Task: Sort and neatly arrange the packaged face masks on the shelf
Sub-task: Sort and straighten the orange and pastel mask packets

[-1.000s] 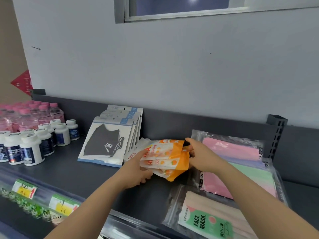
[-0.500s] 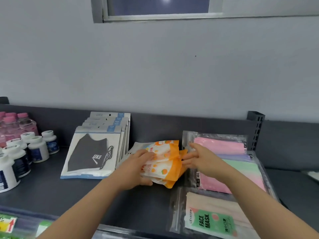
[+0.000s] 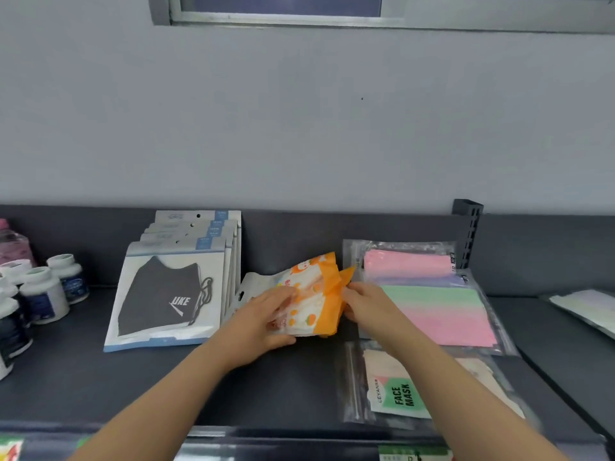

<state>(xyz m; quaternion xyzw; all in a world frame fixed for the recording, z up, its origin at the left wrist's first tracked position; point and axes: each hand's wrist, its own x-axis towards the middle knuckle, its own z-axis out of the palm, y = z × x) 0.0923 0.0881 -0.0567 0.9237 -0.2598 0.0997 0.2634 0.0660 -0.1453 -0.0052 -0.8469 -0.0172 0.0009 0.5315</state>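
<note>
Here the orange-printed mask packets (image 3: 309,294) lie lengthwise left-to-right between both hands, left hand (image 3: 263,322) clasping their left half, right hand (image 3: 366,302) pinching the right end.

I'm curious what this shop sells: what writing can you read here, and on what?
"UKE": on the black mask pack.
"FACE MASK": green label on the clear bag.
Too blurred: labels on the white bottles, price tags, print on the orange packs.
</note>
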